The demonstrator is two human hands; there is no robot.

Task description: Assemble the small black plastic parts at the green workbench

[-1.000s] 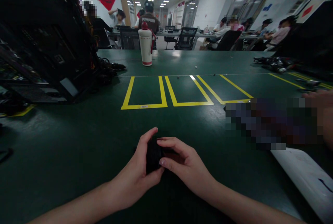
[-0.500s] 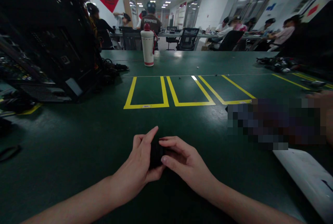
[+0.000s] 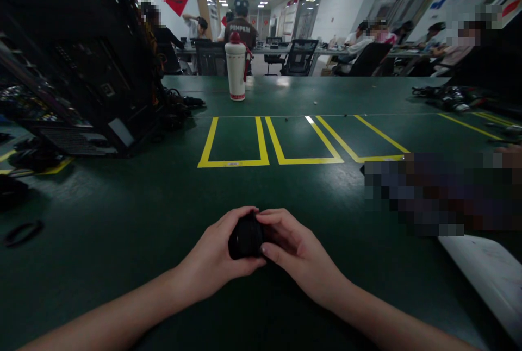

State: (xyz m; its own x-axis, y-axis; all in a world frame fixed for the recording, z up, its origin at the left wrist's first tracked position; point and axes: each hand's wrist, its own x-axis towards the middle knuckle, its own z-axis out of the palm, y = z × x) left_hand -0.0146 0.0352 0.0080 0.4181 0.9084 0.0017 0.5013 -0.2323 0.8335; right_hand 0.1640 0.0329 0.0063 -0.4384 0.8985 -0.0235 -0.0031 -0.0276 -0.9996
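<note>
Between my two hands is a small black rounded object [image 3: 246,237]; it is too dark to tell its kind. My left hand [image 3: 218,245] curls around its left side, with the thumb below and the fingers over the top. On its right side, my right hand [image 3: 296,250] grips the edge with thumb and fingertips. Both hands are close to the green table [image 3: 171,193], in front of me. Parts of the object are covered by my fingers.
Yellow tape outlines [image 3: 233,164] mark the table ahead. Behind them stands a white bottle [image 3: 236,74] with a red lid. An open computer case [image 3: 87,79] and cables are at left. A white object [image 3: 485,264] lies at right, beside a blurred-out patch. People sit farther back.
The fingers of my left hand have closed from a raised position over the black object, which now shows more. My right hand keeps its grip. The view has shifted slightly.
</note>
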